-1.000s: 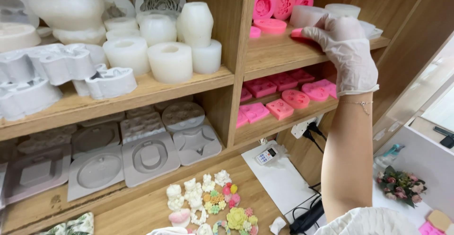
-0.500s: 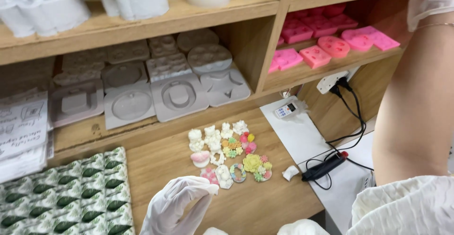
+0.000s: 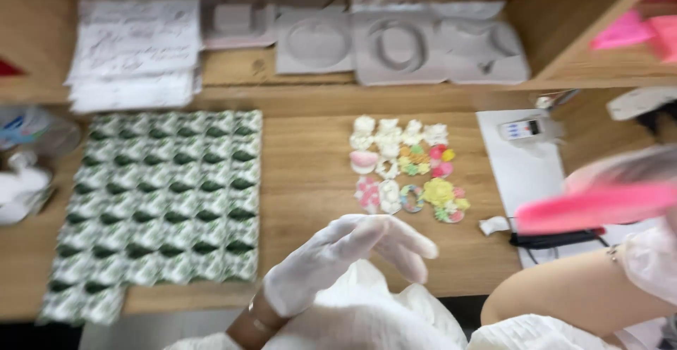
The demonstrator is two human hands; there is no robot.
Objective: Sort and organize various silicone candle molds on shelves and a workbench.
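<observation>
Head view looks straight down, blurred by motion. Nearest, the left hand (image 3: 338,251) in a white glove hovers over the tabletop (image 3: 310,181), fingers loosely spread and curled, holding nothing. The right hand (image 3: 652,251) is at the frame's right edge, forearm bent, and seems to carry a flat pink mould (image 3: 592,205); the smear hides the grip, so I cannot tell how firmly it is held. A loose hold could let the mould drop onto the small coloured flower pieces (image 3: 405,170) just beyond the left hand and scatter them. Left of them lies a green leaf-patterned sheet (image 3: 169,202). Farther back, grey moulds (image 3: 395,40) and papers (image 3: 134,47) rest on the lower shelf.
</observation>
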